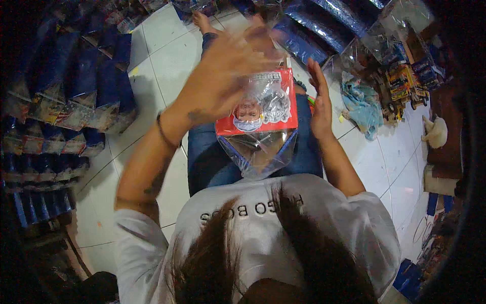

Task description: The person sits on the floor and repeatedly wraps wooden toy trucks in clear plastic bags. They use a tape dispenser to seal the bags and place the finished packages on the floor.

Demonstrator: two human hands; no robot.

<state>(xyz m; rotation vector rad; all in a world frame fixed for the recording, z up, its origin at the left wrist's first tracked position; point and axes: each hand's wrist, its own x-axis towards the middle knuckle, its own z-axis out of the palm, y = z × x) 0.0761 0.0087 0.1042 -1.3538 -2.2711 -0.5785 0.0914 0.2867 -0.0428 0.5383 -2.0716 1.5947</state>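
Note:
A clear plastic bag with a red printed header card (260, 121) hangs over my lap; small silvery items show through it. My left hand (223, 71) is raised above the bag's top and motion-blurred, so its grip is unclear. My right hand (320, 99) stands edge-on with flat, straight fingers just right of the bag, near or touching its side. My legs in blue jeans (207, 162) stretch out on the white tiled floor below.
Stacks of blue packaged goods (66, 96) line the left side. More shiny blue packs (324, 25) lie ahead. Toy trucks in clear bags (405, 81), a light blue cloth (362, 104) and a small white figure (435, 131) sit to the right.

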